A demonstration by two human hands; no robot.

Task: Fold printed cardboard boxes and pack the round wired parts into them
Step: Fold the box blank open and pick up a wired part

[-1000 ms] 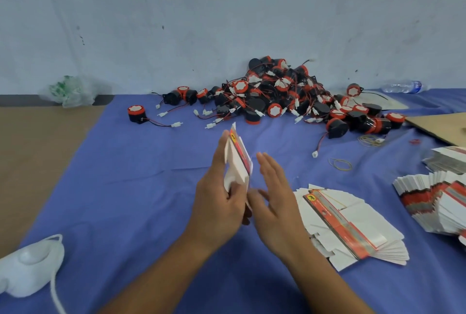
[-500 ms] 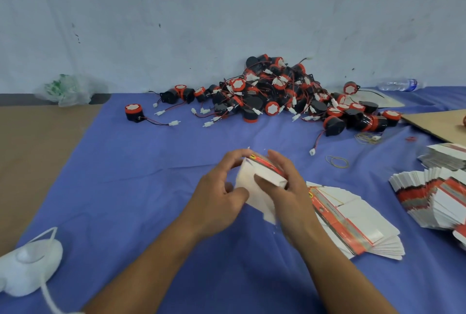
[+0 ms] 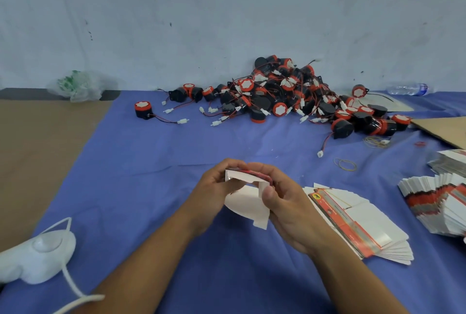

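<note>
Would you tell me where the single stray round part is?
Head view: the stray round part sits on the blue cloth, left of the pile, near the plastic bag.

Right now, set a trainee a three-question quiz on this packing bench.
1. True or false: the left hand and the right hand both grip the cardboard box.
2. Fill in: one round wired part stands apart, to the ___ of the pile.
3. The fanned stack of flat boxes lies closest to: A left hand, B right hand, C pile.
Key: 1 true; 2 left; 3 B.
</note>
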